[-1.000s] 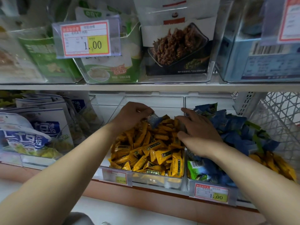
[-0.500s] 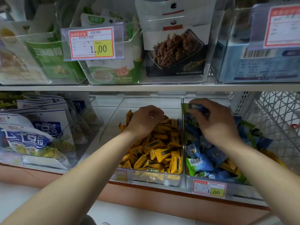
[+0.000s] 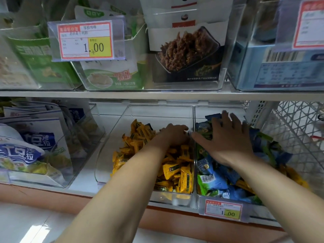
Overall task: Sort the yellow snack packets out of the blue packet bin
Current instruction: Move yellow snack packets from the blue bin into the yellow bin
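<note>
Two clear bins (image 3: 112, 151) touch; left hand (image 3: 175, 135) curls among yellow packets (image 3: 175, 171), grip unclear; right hand (image 3: 226, 139) lies splayed on blue packets (image 3: 217, 180).

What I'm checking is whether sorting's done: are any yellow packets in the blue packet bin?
Yes, yellow packets lie among blue packets toward the front right of the blue packet bin.

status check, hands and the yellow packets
Right hand flat on blue packets. Left hand in yellow bin, grip unclear. Stray yellow packets low in blue bin.
</note>
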Tool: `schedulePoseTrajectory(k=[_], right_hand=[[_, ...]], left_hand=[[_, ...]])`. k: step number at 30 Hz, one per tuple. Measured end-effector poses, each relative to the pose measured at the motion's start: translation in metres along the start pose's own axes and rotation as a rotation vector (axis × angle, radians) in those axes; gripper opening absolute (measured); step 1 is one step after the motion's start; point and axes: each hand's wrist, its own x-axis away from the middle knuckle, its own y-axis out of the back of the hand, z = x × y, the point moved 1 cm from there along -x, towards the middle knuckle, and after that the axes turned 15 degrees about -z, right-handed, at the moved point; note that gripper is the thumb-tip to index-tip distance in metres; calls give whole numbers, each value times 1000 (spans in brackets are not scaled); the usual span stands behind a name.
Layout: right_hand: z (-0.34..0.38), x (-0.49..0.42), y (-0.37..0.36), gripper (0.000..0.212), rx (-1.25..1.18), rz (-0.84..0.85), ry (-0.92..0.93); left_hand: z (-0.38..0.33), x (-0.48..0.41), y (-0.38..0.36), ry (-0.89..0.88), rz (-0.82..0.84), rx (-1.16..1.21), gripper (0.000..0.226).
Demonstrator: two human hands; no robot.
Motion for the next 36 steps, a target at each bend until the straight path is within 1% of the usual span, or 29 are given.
schedulePoseTrajectory(k=[2,4,5,6,8,11,13,15,18,21,22,24,26,27,28,29,30,32,33,34,36], right_hand=[[9,0,1,90,-85,-64,116],[15,2,-2,79,-145,-11,210],[16,4,-4,77,-154,39,221],[15,6,-6,76,-159,81,214],[14,5,-6,76,-183,111,184],[14,4,-7,76,-192,113,177],[15,5,-8,76,-192,111,173],[16,6,-9,76,-188,115,164],[18,5,-5,77,-203,94,148],[24,6,5,80,-281,-45,195],[28,7,8,78,-333,-83,217],[36,12,14,65,-519,-69,185],[43,17,16,40,-715,-33,136],[44,17,18,26,-783,-51,120],[43,17,20,18,-833,-88,104],[38,15,24,15,-853,-143,94],[31,13,27,15,-816,-226,92],[12,7,32,22,-569,-401,132],[2,5,31,26,-426,-439,156],[-7,4,29,30,-298,-417,167],[-18,2,18,36,-108,-240,152]], left_hand=[[0,1,3,-54,-2,-28,47],[2,5,8,-50,-10,59,43],[5,8,11,-31,-33,116,42],[9,13,14,-16,-64,171,40],[19,21,21,-12,-128,249,33],[32,36,37,-29,-222,250,23],[37,44,46,-38,-253,227,18],[41,54,52,-30,-275,256,10],[46,71,62,-22,-361,444,3],[44,90,78,-47,-449,673,8],[41,95,83,-41,-468,742,9],[32,103,87,-9,-471,922,15],[19,109,88,6,-409,1108,19],[15,111,88,12,-378,1173,21],[11,112,89,19,-355,1219,21],[8,113,89,23,-349,1232,18],[9,111,89,18,-379,1168,14],[14,106,84,-9,-477,859,10],[18,102,80,-13,-489,704,11],[20,98,75,-12,-470,601,13],[22,86,66,-17,-402,491,20]])
